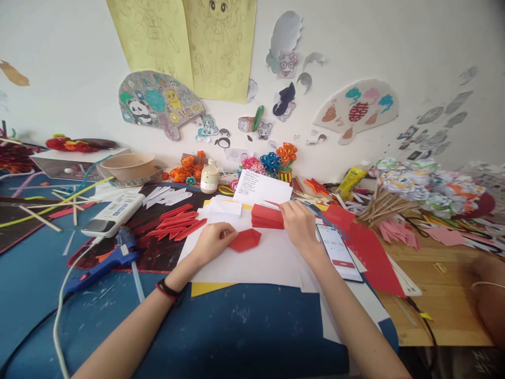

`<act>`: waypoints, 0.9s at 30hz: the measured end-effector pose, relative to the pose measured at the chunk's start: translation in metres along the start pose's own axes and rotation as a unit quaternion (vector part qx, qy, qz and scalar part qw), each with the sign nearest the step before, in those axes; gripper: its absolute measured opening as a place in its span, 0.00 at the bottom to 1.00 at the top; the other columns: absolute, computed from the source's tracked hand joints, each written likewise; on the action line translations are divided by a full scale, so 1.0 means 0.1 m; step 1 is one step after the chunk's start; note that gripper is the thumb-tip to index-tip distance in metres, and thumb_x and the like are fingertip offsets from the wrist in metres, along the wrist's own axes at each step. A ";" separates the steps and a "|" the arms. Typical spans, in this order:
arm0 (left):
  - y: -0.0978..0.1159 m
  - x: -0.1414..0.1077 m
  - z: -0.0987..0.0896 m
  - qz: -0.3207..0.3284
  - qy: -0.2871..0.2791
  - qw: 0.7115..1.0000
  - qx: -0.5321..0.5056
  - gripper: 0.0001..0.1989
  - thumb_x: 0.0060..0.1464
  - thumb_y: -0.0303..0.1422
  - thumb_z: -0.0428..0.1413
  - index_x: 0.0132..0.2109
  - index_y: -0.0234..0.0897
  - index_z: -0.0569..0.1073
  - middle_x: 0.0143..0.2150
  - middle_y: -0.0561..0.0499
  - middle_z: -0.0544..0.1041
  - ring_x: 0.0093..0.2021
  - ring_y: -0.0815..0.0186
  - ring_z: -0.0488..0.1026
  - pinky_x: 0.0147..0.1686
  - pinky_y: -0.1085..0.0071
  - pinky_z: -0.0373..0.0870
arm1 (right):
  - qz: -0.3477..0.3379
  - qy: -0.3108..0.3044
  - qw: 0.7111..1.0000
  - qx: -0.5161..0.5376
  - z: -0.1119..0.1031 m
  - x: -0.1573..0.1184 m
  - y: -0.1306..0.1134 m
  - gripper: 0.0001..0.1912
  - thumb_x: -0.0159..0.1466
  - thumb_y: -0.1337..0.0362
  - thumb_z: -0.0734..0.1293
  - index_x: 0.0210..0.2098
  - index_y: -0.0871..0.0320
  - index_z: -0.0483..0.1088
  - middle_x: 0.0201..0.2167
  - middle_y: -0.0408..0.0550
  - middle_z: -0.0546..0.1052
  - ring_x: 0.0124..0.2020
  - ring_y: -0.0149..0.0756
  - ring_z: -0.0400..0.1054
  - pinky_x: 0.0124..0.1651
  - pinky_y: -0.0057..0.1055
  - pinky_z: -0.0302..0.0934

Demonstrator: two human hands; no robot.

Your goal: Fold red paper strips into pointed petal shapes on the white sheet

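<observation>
Nearest, at your twelve o'clock on the white sheets (pixel 244 268), the folded red paper (pixel 245 241) lies with its left end in the pinched grip of your left hand (pixel 216 239). Just beyond, toward one o'clock, your right hand (pixel 298 221) closes its grip on a thin red piece (pixel 273 203) over the red stack (pixel 265 216), with the phone (pixel 340 253) near it at your one-to-two. Around these on the counter (pixel 244 321), the blue glue gun (pixel 112 258) sits at ten, folded red strips (pixel 177 222) at eleven, and the handwritten card (pixel 262 187) farther off at twelve.
</observation>
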State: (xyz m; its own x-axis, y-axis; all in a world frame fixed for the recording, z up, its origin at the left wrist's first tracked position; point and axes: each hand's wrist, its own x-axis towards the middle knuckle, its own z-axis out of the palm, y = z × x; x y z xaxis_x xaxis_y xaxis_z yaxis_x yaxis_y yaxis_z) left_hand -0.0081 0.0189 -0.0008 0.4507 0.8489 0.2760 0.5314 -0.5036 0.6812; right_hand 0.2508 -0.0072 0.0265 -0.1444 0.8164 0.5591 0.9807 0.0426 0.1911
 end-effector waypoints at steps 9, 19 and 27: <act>0.15 0.83 0.18 -0.057 0.077 0.995 -0.005 0.14 0.56 0.38 0.51 0.35 0.33 0.77 0.28 0.50 0.78 0.30 0.65 0.72 0.30 0.74 0.63 | -0.155 0.107 0.980 0.059 -0.25 -0.71 -0.39 0.08 0.64 0.75 0.61 0.34 0.61 0.71 0.29 0.48 0.73 0.33 0.35 0.63 0.35 0.32 0.53; 0.29 0.06 -0.07 0.144 -0.126 0.981 0.038 0.11 0.56 0.41 0.57 0.41 0.40 0.78 0.38 0.51 0.78 0.37 0.65 0.72 0.38 0.73 0.65 | -0.174 0.010 0.965 0.195 -0.10 -0.71 -0.74 0.11 0.66 0.75 0.60 0.34 0.61 0.73 0.31 0.48 0.74 0.34 0.35 0.65 0.35 0.32 0.58; 0.15 -0.26 -0.03 0.215 -0.089 0.951 0.203 0.12 0.65 0.32 0.47 0.37 0.37 0.74 0.32 0.51 0.75 0.34 0.66 0.69 0.37 0.68 0.60 | -0.039 -0.075 0.906 0.414 -0.05 -0.62 -0.65 0.07 0.64 0.71 0.65 0.32 0.57 0.74 0.29 0.44 0.74 0.31 0.33 0.67 0.36 0.29 0.62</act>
State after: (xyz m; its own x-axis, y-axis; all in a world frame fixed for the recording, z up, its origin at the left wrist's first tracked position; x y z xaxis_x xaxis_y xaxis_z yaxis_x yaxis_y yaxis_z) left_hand -0.0141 -0.0102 0.0048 0.7842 0.5282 0.3257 0.4877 -0.8491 0.2030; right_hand 0.1953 -0.0637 -0.0165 -0.2579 0.8588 0.4427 0.7401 0.4701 -0.4808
